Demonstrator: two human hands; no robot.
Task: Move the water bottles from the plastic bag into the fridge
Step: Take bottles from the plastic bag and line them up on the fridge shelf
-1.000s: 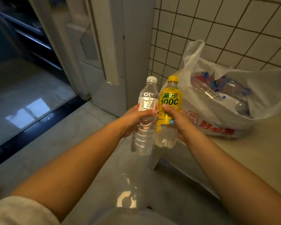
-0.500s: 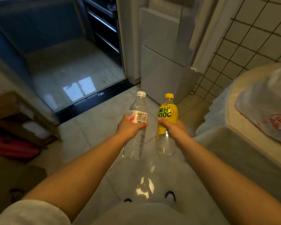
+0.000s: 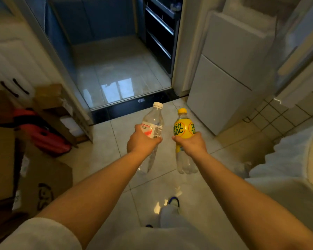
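My left hand (image 3: 141, 141) grips a clear water bottle (image 3: 154, 121) with a white cap and a red-and-white label, tilted slightly right. My right hand (image 3: 192, 143) grips a bottle with a yellow cap and yellow label (image 3: 183, 129), held upright. Both bottles are held out in front of me above the tiled floor. A white two-door fridge (image 3: 229, 69) stands ahead on the right with its doors closed. The plastic bag is out of view.
A white counter edge (image 3: 287, 159) is at the right. An open doorway with a dark threshold (image 3: 134, 105) lies straight ahead. Cardboard boxes (image 3: 43, 174), a red item (image 3: 43, 136) and a white cabinet (image 3: 13, 69) crowd the left. My shoe (image 3: 173, 201) shows below.
The view has swung left, away from the counter and bag. The doorway and fridge now sit ahead. Both hands have kept their bottles, now a little farther apart.
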